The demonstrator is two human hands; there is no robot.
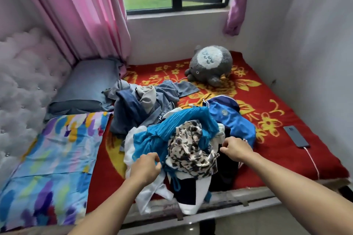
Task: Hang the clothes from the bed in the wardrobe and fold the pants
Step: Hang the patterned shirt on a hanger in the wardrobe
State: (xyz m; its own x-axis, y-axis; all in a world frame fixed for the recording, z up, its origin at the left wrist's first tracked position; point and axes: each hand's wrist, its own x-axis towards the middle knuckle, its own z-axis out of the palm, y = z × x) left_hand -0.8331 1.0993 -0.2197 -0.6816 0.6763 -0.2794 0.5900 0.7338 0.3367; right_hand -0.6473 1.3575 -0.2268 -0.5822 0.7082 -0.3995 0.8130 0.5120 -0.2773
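A heap of clothes lies on the red flowered bed cover [267, 139]. On top are a turquoise pleated garment [172, 126] and a black-and-cream patterned garment [191, 150], with white cloth [150, 194] and dark cloth hanging over the bed's front edge. A blue sports jacket [229, 118] lies to the right, and grey-blue clothes [137, 105] lie behind. My left hand [146, 166] has its fingers curled into the turquoise and white cloth at the heap's left. At the heap's right my right hand [236, 149] pinches a white edge.
A grey plush toy [210, 65] sits at the back of the bed. A phone [296, 136] on a white cable lies near the right wall. A grey pillow [86, 86] and a multicoloured pillow [53, 158] lie at left by the padded headboard [23, 86]. Pink curtains flank the window.
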